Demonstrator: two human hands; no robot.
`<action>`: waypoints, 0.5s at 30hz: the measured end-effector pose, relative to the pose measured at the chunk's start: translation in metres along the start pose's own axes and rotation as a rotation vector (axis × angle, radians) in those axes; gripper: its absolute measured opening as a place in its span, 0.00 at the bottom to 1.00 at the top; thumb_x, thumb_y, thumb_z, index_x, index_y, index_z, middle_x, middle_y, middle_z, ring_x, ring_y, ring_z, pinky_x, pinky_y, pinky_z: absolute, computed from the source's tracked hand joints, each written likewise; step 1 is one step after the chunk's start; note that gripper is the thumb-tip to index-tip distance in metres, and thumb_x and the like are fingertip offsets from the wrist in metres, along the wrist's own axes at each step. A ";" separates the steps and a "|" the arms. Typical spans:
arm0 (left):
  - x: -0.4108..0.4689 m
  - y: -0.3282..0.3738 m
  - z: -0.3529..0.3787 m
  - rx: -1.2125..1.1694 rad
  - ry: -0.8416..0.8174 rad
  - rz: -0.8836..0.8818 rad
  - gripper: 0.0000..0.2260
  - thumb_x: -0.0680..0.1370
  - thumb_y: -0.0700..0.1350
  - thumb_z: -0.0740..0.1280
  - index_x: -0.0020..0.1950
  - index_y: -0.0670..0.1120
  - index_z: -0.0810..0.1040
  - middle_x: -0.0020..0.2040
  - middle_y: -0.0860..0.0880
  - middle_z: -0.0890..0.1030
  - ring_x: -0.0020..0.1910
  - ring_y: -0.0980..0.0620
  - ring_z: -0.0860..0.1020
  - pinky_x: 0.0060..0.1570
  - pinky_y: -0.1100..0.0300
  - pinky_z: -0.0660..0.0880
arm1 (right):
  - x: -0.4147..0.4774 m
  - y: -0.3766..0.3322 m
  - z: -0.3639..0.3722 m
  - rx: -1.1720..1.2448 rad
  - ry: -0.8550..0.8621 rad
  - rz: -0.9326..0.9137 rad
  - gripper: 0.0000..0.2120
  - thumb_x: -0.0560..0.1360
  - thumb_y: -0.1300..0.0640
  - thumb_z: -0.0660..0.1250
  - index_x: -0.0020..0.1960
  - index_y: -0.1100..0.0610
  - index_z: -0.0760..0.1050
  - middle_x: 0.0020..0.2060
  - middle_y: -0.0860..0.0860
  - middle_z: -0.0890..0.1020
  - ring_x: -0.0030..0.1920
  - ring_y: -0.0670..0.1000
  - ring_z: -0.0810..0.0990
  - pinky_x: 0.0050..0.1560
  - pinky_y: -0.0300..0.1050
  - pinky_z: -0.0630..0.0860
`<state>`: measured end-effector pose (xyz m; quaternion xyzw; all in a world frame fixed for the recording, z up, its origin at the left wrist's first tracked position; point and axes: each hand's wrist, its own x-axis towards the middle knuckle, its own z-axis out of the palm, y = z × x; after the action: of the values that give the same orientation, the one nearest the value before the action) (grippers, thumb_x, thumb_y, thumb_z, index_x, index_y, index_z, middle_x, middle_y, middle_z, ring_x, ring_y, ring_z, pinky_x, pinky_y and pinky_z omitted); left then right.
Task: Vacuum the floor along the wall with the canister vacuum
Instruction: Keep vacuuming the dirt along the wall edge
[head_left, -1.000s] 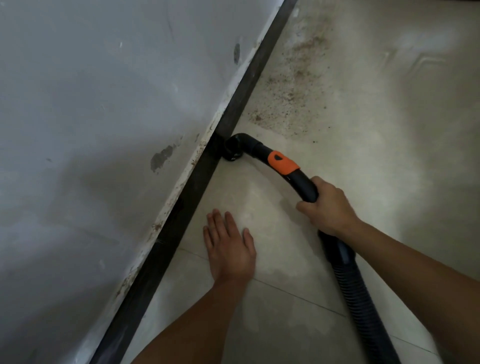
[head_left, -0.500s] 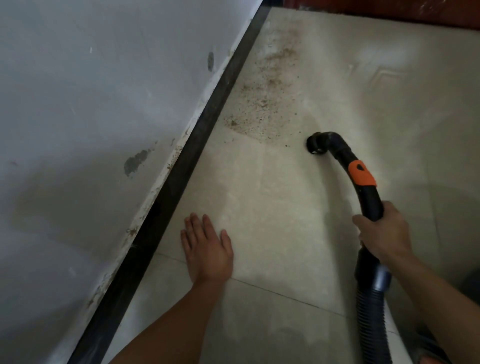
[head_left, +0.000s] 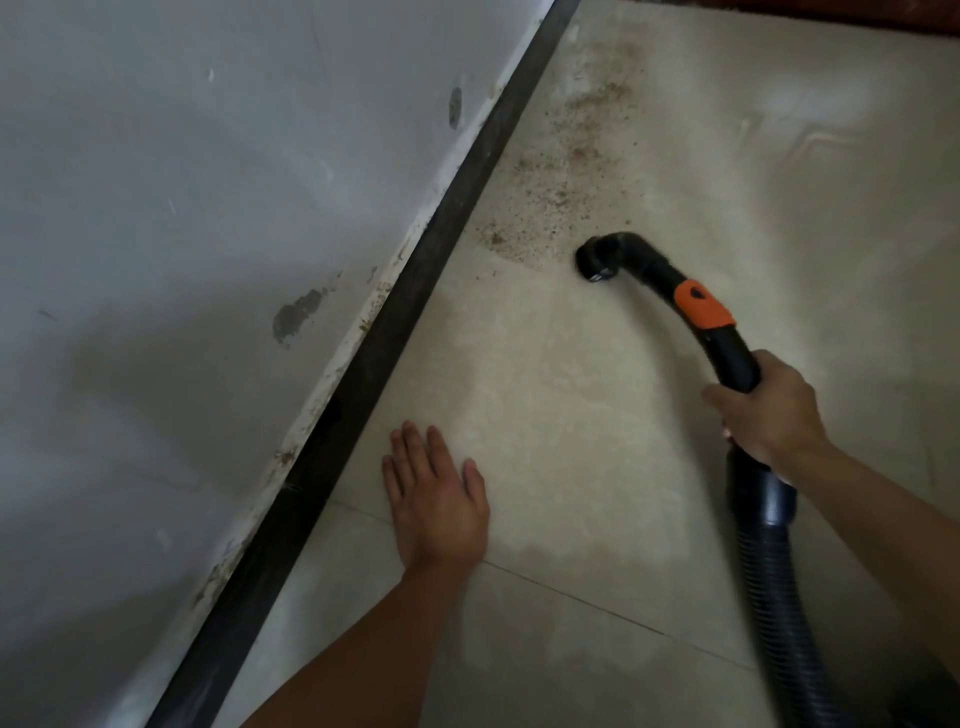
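Note:
My right hand (head_left: 763, 410) grips the black curved handle of the vacuum hose (head_left: 727, 348), which has an orange collar (head_left: 701, 306). Its open nozzle end (head_left: 595, 260) rests on the beige tile floor (head_left: 597, 415), at the near edge of a patch of brown dirt specks (head_left: 561, 182). The ribbed hose (head_left: 784, 597) trails down to the lower right. My left hand (head_left: 436, 493) lies flat on the floor, fingers apart, close to the dark skirting strip (head_left: 405, 291) at the foot of the white wall (head_left: 182, 234). The canister is out of view.
The wall runs diagonally from lower left to upper right, with scuffs and a chipped grey spot (head_left: 296, 317). A tile joint (head_left: 597, 608) crosses the floor below my left hand. A dark reddish edge (head_left: 831, 15) borders the floor at the top right.
The nozzle left the skirting, swung right across the floor, then came back left toward the dirt patch. My left hand stayed flat on the floor.

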<state>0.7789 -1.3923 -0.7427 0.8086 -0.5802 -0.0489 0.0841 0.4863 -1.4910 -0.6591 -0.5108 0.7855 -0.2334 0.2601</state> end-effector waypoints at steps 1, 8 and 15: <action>0.000 0.000 0.000 0.002 0.000 -0.001 0.26 0.80 0.51 0.59 0.74 0.38 0.65 0.75 0.36 0.63 0.75 0.39 0.59 0.74 0.44 0.55 | 0.004 -0.004 0.004 -0.005 0.024 -0.004 0.10 0.69 0.57 0.71 0.46 0.55 0.72 0.35 0.59 0.80 0.34 0.60 0.81 0.37 0.51 0.79; 0.000 0.002 -0.001 0.009 0.004 -0.010 0.27 0.79 0.53 0.53 0.74 0.38 0.65 0.75 0.36 0.63 0.75 0.39 0.59 0.73 0.44 0.57 | 0.016 -0.023 0.022 -0.014 -0.079 -0.062 0.10 0.70 0.57 0.72 0.49 0.55 0.73 0.37 0.59 0.80 0.33 0.60 0.81 0.36 0.49 0.79; -0.001 0.000 -0.001 -0.002 0.017 -0.008 0.27 0.80 0.53 0.52 0.73 0.38 0.66 0.75 0.37 0.63 0.75 0.39 0.59 0.74 0.44 0.56 | 0.028 -0.046 0.040 -0.023 -0.152 -0.132 0.10 0.70 0.58 0.72 0.49 0.55 0.73 0.36 0.58 0.80 0.32 0.59 0.81 0.34 0.46 0.77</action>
<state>0.7782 -1.3911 -0.7421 0.8112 -0.5762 -0.0430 0.0899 0.5342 -1.5376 -0.6653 -0.5805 0.7309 -0.2015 0.2970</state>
